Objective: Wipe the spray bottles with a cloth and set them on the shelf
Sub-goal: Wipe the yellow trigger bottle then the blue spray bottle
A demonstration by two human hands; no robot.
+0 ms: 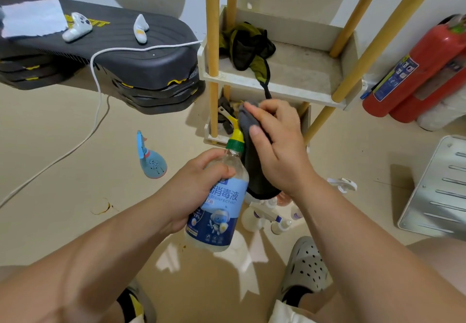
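Against the back wall stands the shelf (302, 96), pale trays on yellow posts. Its upper part runs out of frame. The lowest tray is mostly hidden behind the hands, and its contents are a dark jumble too unclear to name. An olive-and-black fabric bundle (249, 45) lies on the middle tray, with a strap hanging over the front rim.

To the left, a stack of dark platforms (141, 62) is cut off by the frame edge. It carries a sheet of paper (32, 17) and two white controllers (77, 26), and a white cable (97, 100) trails down to the floor. Red fire extinguishers (423, 70) lean at the right, and the edge crops them. Below them lies a slotted metal panel (438, 191), only partly in view.

At centre, in front of the shelf and above the floor, the left hand (199, 184) holds the spray bottle (216, 209) tilted, fingers curled round its shoulder. The right hand (277, 151) grips the grey cloth (254, 171) over the yellow spray head, thumb flat on the fabric and fingers wrapped over the top. The cloth covers most of the nozzle.

A blue spray bottle (151, 161) lies on the floor to the left. More small bottles (264, 216) cluster beneath the right forearm, which partly hides them, so they cannot be counted.
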